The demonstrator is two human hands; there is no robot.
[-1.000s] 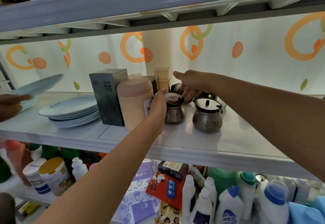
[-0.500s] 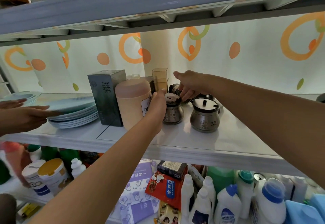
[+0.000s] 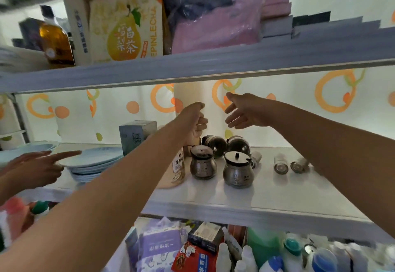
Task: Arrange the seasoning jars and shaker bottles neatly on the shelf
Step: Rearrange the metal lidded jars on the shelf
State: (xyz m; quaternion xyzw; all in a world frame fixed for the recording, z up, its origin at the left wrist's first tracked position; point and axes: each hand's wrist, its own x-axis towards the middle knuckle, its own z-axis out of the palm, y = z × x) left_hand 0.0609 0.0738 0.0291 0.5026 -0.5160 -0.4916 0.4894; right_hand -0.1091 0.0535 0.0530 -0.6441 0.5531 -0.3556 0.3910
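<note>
Left hand (image 3: 193, 120): up in the air above the jars, fingers (image 3: 202, 120) curled in on themselves, can't make out anything inside them.
Right hand (image 3: 245, 111): raised just across from the left, palm turned inward, fingers spread wide, holding nothing.
Shelf (image 3: 267, 194): white middle level, both arms reach in over its front edge.
Front jars: two steel seasoning jars standing upright side by side, the left jar (image 3: 202, 164) has a dark perforated top, the right jar (image 3: 237, 170) has a shiny lid with a small black knob.
Back jars: two more dark round jars (image 3: 214, 143) right behind the front pair, partly hidden.
Shaker bottles: two small clear shakers (image 3: 281, 166) lying on their sides to the right of the jars, bottoms facing the camera, well apart from the steel ones. A third one looks tucked behind the right jar, too blurry to be sure.
Tan container (image 3: 177, 171): labelled, just left of the left jar, mostly covered by the left arm.
Grey box (image 3: 136, 135): upright behind it.
Plates (image 3: 94, 161): blue stack on the left end of the shelf, another person's hand (image 3: 36, 169) pointing at them.
</note>
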